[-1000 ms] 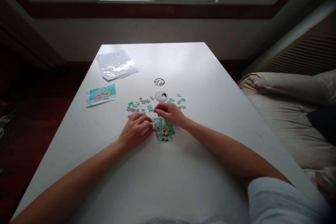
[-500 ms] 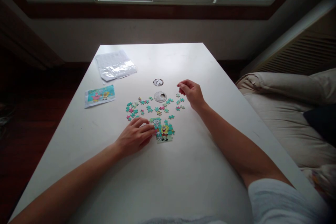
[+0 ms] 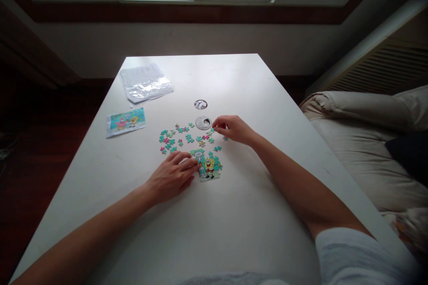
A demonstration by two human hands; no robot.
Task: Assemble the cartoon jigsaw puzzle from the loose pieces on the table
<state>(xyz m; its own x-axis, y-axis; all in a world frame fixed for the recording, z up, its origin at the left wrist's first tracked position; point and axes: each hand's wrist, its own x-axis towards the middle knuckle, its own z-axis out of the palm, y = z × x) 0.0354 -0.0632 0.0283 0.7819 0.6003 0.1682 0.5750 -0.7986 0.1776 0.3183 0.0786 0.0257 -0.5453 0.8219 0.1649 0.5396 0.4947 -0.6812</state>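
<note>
A small, partly joined cartoon jigsaw [image 3: 207, 165] lies on the white table [image 3: 214, 222]. My left hand [image 3: 171, 176] rests flat beside its left edge, fingers stretched out and touching it. Several loose teal and pink puzzle pieces [image 3: 182, 136] are scattered just beyond it. My right hand [image 3: 233, 128] hovers low over the right side of the scatter, fingers pinched together near the silver round lid [image 3: 203, 122]; whether a piece is in the pinch is hidden.
A picture card [image 3: 126, 121] lies at the left of the pieces, and a crinkled clear plastic bag [image 3: 146, 82] further back. A round hole [image 3: 200, 104] sits in the tabletop. A cushioned seat [image 3: 371, 142] borders the table's right side.
My right hand went from the joined puzzle out to the far right of the scatter, then came back left toward the silver lid. The left hand stayed by the puzzle, fingers flattening.
</note>
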